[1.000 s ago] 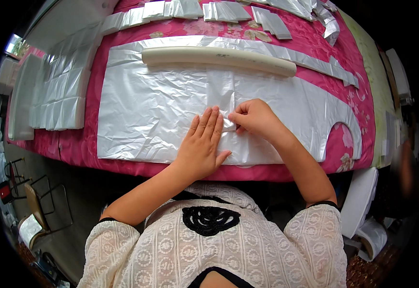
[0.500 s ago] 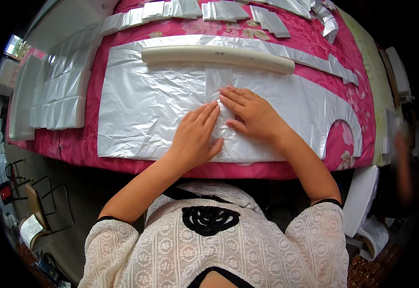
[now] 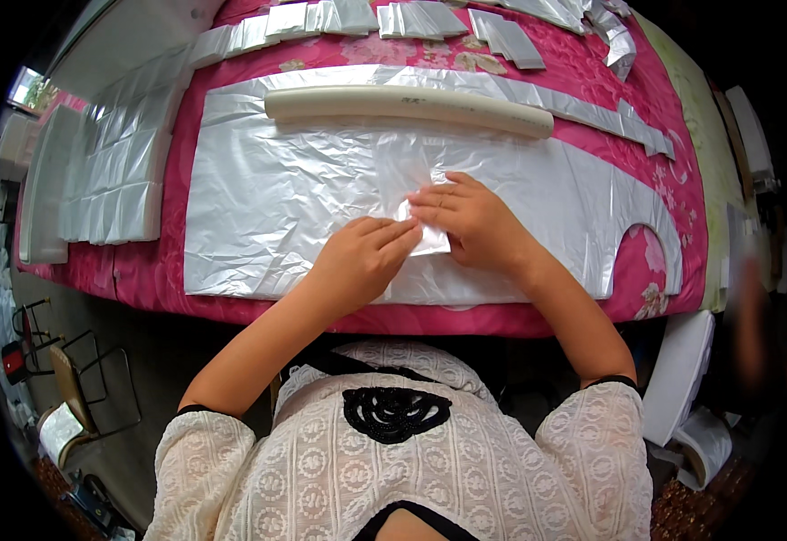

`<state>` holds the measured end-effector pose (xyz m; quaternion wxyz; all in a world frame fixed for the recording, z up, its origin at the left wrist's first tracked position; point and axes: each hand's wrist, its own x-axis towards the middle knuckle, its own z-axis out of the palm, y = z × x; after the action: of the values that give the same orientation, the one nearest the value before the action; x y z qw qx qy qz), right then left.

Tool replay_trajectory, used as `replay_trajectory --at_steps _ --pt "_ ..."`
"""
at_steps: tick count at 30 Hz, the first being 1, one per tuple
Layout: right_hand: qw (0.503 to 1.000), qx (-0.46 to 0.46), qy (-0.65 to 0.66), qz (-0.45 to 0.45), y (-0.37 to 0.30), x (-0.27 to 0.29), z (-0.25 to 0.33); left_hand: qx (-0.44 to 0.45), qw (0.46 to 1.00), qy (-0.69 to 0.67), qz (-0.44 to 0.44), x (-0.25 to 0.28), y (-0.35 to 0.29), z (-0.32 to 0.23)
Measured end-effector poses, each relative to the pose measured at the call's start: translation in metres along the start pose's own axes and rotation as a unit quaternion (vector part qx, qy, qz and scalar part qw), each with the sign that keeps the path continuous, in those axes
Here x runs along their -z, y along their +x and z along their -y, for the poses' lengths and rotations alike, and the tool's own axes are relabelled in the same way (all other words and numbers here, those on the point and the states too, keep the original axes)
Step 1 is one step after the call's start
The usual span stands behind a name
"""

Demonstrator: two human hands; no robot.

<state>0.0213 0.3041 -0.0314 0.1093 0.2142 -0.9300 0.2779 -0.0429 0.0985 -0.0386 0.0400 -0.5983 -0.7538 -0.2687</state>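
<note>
A flat stack of shiny white plastic film [image 3: 276, 207] lies before me, creased on its left part and cut in a curve at its right end. On the middle of it is a narrow folded piece of thin plastic film [image 3: 431, 242], its upper part loose and see-through. My left hand [image 3: 371, 254] pinches the left side of this piece, fingers together. My right hand [image 3: 476, 221] grips it from the right, fingertips close to those of my left. Just beyond, a long cream-coloured tube [image 3: 393, 102] rests across the stack.
Rows of small folded plastic packets [image 3: 118, 171] cover the table's left side, and more packets [image 3: 420, 20] line the far edge. A pink flowered cloth [image 3: 231, 311] covers the table. At lower left stands a chair [image 3: 73, 383]. A blurred arm [image 3: 752, 325] shows at the right rim.
My hands have gone from lying flat on the film to gripping the folded piece. Its lower end now lifts off the stack in a bright fold, and its upper part has slanted.
</note>
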Motion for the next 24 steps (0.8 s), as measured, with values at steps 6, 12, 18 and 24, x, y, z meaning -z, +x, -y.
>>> replay_trajectory --at_steps 6,12,18,24 --pt "0.997 0.049 0.003 -0.056 -0.024 -0.019 0.025 0.005 1.0 -0.02 0.013 0.012 -0.025 -0.009" --pt "0.99 -0.051 0.1 -0.086 -0.021 -0.014 0.02 0.131 0.985 -0.107 -0.018 0.012 -0.022 -0.018" --pt "0.92 -0.332 0.208 0.01 0.009 0.0 0.023 0.359 0.895 -0.261 -0.04 0.011 -0.004 -0.011" --pt "0.848 -0.449 0.261 0.108 0.033 0.008 0.01 0.423 0.871 -0.243 -0.054 0.011 0.009 0.001"
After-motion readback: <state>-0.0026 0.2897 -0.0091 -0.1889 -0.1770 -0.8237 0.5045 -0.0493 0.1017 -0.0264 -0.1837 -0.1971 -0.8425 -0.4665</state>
